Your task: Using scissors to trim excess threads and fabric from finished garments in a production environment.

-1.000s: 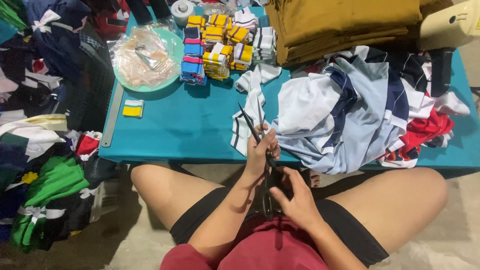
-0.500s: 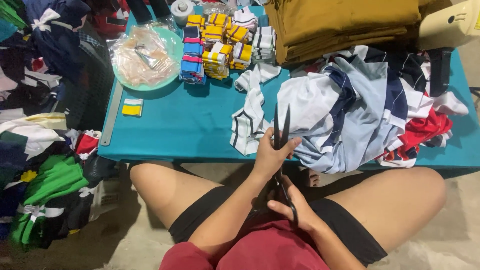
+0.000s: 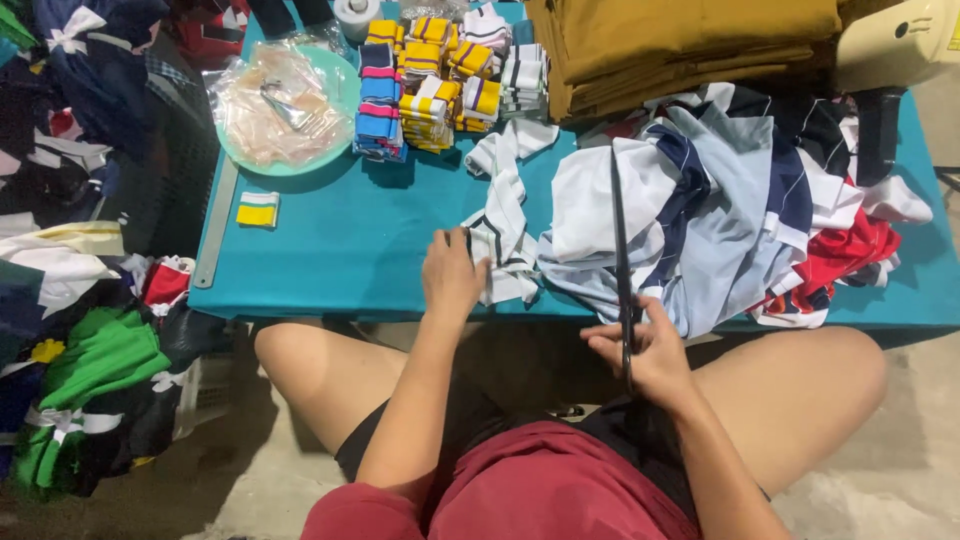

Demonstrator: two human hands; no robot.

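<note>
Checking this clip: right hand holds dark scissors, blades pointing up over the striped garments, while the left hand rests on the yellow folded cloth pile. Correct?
Not quite. In the head view the left hand rests on the white striped cloth strip, not the yellow pile. The right hand does hold the scissors.

Seated, seen from above: dark red top (image 3: pixel 520 480) filling the bottom of the view, cloth slightly creased, with no sleeve reaching the forearms. Black shorts (image 3: pixel 480 420) beneath it, short in the leg, ending high on the thighs and leaving both knees bare. Left hand (image 3: pixel 452 278) and right hand (image 3: pixel 650 350) both bare, without gloves, rings, watch or wristband; arms uncovered from the wrists up to where the bottom edge cuts them off.
</note>
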